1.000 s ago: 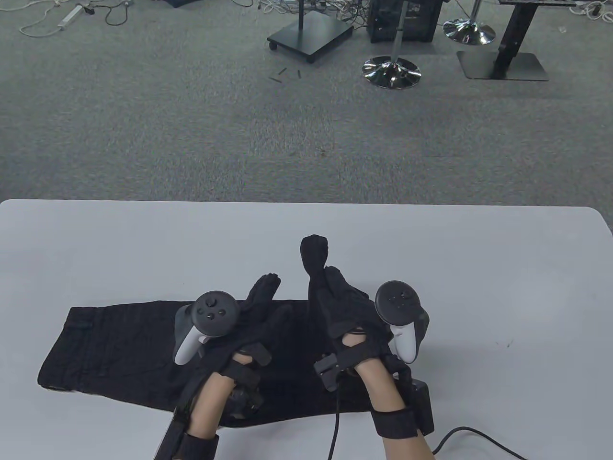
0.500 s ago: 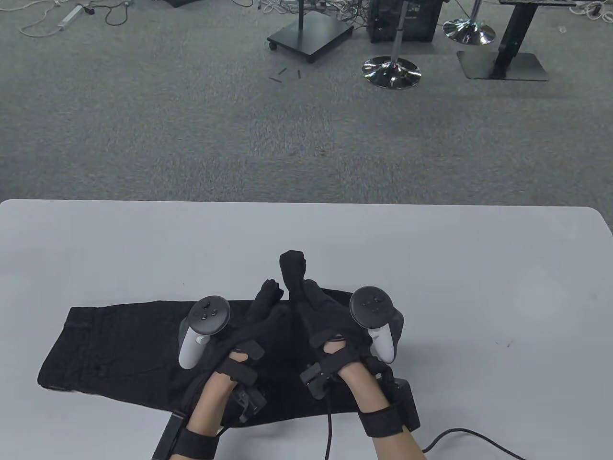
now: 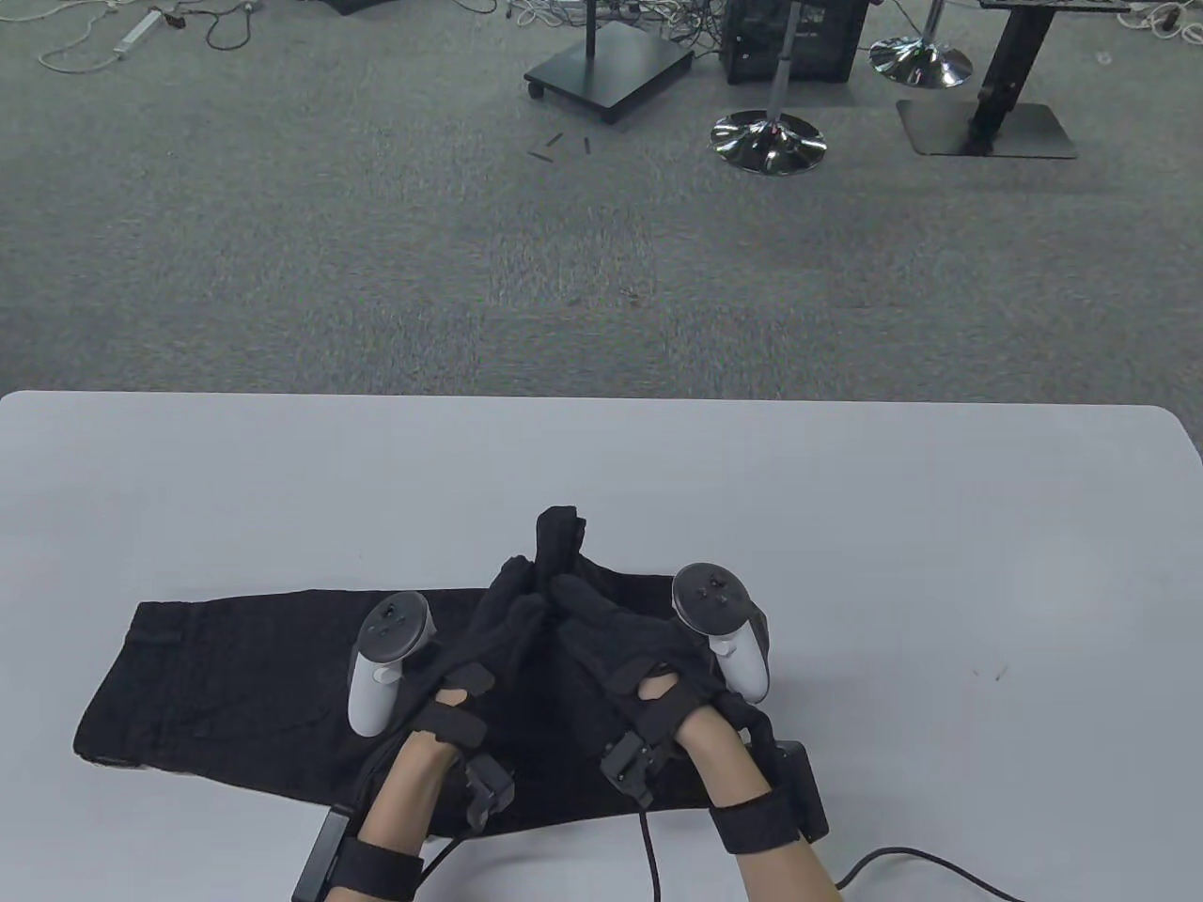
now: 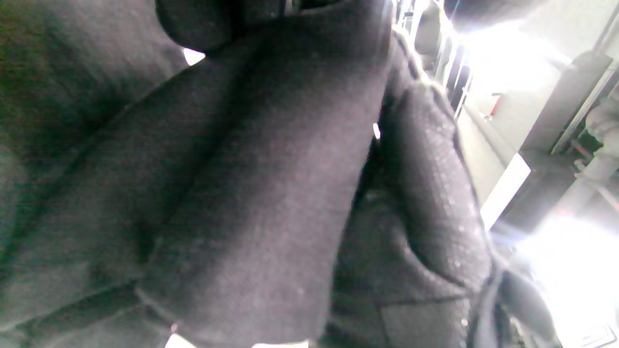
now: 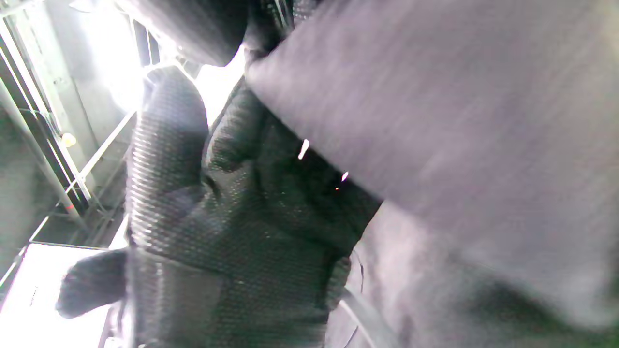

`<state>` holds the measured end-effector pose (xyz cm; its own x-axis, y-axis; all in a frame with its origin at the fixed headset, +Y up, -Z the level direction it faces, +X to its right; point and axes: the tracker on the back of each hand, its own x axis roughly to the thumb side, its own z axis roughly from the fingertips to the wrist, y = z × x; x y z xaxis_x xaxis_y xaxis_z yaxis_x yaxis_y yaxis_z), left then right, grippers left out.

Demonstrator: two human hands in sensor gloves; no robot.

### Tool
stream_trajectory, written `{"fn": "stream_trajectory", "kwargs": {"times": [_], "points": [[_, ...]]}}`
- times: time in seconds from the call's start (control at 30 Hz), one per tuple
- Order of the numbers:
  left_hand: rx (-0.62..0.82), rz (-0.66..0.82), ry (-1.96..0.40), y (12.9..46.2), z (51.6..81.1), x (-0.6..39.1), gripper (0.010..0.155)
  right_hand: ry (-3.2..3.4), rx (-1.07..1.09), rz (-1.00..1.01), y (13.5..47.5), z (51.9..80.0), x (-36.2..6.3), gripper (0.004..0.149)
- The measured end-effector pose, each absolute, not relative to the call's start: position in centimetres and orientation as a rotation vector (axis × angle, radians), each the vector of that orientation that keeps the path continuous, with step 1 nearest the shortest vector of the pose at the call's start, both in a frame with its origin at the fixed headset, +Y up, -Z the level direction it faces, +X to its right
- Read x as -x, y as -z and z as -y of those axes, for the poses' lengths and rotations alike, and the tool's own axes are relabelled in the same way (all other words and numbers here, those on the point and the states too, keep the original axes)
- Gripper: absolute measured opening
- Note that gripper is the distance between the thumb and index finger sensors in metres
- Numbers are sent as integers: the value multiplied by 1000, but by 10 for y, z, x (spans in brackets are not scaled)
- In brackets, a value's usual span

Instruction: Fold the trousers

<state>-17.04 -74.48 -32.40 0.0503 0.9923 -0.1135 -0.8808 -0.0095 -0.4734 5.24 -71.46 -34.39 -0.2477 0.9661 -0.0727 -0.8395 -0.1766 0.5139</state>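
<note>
Black trousers (image 3: 216, 686) lie left to right across the near part of the grey table (image 3: 846, 507). Near their middle a bunched fold (image 3: 557, 528) stands up from the cloth. My right hand (image 3: 567, 575) grips this fold from the right. My left hand (image 3: 520, 578) meets it from the left, fingers curled against the same bunch. In the left wrist view the dark cloth (image 4: 251, 193) fills the frame beside my gloved fingers (image 4: 435, 183). In the right wrist view the cloth (image 5: 459, 121) crosses over my gloved fingers (image 5: 164, 145). The trousers' right end is hidden under my hands.
The table's far edge (image 3: 601, 399) borders grey carpet. Stand bases (image 3: 769, 141) and a wheeled platform (image 3: 609, 68) stand far back on the floor. A black cable (image 3: 921, 860) trails from my right wrist over the near right of the table.
My right hand has carried the raised fold leftward and lower, towards my left hand. My left hand's fingers have curled up to meet it. Both hands now stand closer together.
</note>
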Motion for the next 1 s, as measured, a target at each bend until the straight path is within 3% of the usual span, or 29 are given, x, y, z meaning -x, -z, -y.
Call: {"fn": "stream_trajectory", "kwargs": {"times": [0.23,0.4,0.53,1.0], "points": [[492,283,-1534,325,750,171,81,-1750,-227,-522,349,720,-64,56],[497,303,-1505,324,747,166,81,-1733,-153,-510,352,729,-73,65],[493,329,-1451,322,741,160,80,-1557,-228,-569,352,732,-71,71],[443,294,-1324,320,730,164,90,-1546,-444,-474,339,692,-59,62]]}}
